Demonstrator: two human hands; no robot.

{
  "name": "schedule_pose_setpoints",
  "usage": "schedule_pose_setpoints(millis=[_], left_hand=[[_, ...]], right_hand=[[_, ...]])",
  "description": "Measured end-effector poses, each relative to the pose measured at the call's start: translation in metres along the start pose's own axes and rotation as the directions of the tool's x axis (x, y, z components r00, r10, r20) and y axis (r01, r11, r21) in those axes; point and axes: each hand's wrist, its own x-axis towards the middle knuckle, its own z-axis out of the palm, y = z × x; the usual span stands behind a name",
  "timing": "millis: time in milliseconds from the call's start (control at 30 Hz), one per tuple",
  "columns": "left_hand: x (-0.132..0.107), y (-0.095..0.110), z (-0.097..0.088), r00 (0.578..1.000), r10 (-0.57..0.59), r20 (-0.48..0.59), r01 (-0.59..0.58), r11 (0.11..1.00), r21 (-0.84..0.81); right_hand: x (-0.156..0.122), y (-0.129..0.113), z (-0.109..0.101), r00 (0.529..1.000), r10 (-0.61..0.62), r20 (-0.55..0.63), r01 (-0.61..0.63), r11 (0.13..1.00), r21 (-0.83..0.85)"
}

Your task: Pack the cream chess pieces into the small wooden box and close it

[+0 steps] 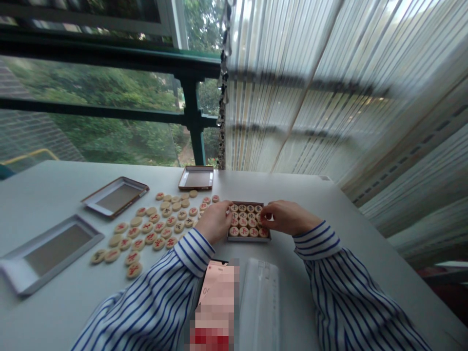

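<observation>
A small shallow box (249,239) holds Chinese chess pieces (244,232) in neat rows, with black characters on the far rows and red ones nearer. My left hand (213,222) is closed at the box's left side, its fingertips against the edge and the end pieces. At the opposite side, my right hand (290,217) curls thumb and index finger together on a Chinese chess piece (259,219) in the rightmost column; the fingers partly cover it. Loose Chinese chess pieces (158,227) lie spread left of my left hand, some face up and some showing blank backs.
Three shallow trays or lids stand left and behind: a white one (14,273), a brown-edged one (94,207) and a smaller one (196,188). A phone (215,282) and a translucent plastic case (259,302) lie in front. Curtains (292,122) hang beyond the white table (310,190).
</observation>
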Motion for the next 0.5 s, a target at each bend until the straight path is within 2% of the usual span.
schedule_pose_setpoints(millis=[500], left_hand=[[-0.0007, 0.0016, -0.0033, 1.0, -0.018, 0.026, 0.018, 1.0, -0.013]], right_hand=[[0.0002, 0.0002, -0.0008, 0.999, -0.002, 0.039, 0.002, 1.0, -0.006]])
